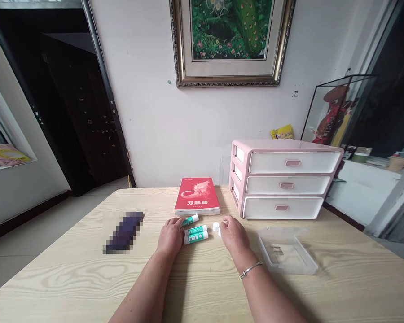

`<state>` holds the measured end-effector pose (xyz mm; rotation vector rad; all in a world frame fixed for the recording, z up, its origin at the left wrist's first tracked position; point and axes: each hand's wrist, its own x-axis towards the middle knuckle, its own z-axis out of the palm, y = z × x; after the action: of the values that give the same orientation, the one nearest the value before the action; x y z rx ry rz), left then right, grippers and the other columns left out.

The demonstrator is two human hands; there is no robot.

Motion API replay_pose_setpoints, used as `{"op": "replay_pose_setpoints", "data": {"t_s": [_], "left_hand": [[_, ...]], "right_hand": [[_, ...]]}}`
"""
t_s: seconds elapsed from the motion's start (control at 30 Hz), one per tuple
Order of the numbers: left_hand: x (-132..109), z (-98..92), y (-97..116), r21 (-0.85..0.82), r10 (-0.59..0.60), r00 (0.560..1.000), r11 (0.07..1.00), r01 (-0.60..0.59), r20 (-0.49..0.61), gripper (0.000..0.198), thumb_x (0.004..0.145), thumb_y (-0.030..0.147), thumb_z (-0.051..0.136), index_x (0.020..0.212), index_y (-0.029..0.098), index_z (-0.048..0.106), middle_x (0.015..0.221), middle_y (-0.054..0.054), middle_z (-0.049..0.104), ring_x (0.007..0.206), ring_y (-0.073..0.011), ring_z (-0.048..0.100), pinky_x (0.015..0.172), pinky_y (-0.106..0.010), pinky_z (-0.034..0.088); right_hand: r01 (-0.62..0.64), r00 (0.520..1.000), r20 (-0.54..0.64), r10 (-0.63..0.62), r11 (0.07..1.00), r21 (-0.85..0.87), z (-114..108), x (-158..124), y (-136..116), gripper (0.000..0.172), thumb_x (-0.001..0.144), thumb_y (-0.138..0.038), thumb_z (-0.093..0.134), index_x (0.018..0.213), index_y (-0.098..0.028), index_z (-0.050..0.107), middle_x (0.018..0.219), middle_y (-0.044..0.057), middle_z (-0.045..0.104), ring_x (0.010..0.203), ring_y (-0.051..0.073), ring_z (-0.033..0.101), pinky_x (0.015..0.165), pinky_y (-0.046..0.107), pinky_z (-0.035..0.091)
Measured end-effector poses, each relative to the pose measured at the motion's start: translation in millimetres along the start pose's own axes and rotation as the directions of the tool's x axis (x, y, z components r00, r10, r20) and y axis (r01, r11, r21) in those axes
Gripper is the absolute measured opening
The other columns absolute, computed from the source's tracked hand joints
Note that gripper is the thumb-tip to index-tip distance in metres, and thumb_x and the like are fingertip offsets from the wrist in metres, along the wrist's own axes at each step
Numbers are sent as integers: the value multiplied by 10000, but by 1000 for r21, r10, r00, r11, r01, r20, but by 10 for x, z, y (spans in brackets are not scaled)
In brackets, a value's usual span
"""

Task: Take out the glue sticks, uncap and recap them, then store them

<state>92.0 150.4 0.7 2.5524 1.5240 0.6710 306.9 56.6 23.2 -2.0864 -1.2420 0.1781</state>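
Three white-and-green glue sticks lie on their sides on the pale wood-grain table (87, 273), between my hands. The upper stick (190, 220) is right at the fingertips of my left hand (170, 236), which rests palm-down and holds nothing I can see. The other two sticks (195, 230) (195, 238) lie side by side just below it. My right hand (234, 233) rests palm-down beside two small white caps (216, 227), one partly behind its fingers. It shows nothing held.
A red book (197, 196) lies flat behind the sticks. A pink-and-white three-drawer unit (283, 179) stands at back right. A clear plastic box (287, 250) sits to the right of my right hand. A pixelated dark object (124, 232) lies left of my left hand.
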Motion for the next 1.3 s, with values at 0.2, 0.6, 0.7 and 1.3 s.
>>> {"op": "replay_pose_setpoints", "data": {"t_s": [0.2,0.6,0.7,1.3], "left_hand": [[-82,-15,-11,-22,37,999,999,-37,20,456,884,129,441,1312,207,580,1289,-76,613,1175,-215,532,1016,-285,370],[-125,36,20,-70,5,1000,998,-3,23,479,889,144,417,1348,165,553,1343,-108,590,1221,-249,538,1036,-333,380],[-128,30,30,-79,7,1000,997,-6,20,483,885,137,412,1344,167,557,1327,-107,600,1217,-248,538,1033,-333,379],[-151,-19,-19,-151,15,999,988,-11,28,453,900,131,410,1324,151,569,1308,-107,615,1178,-225,569,1017,-305,397]], "right_hand": [[-12,1000,4,12,1000,-26,32,-42,-13,333,871,-211,456,1136,-159,652,1095,104,696,1020,223,629,823,276,425],[0,1000,13,0,1000,-28,105,-91,74,289,875,-165,451,1059,-177,674,1075,83,707,1033,210,626,829,247,415],[-8,1000,1,8,1000,-17,85,-117,75,304,890,-182,434,1090,-175,663,1101,85,702,1047,205,622,830,246,414],[-49,999,-9,49,999,0,98,-123,81,297,922,-217,415,1099,-174,650,1074,87,699,1010,201,625,791,262,405]]}}
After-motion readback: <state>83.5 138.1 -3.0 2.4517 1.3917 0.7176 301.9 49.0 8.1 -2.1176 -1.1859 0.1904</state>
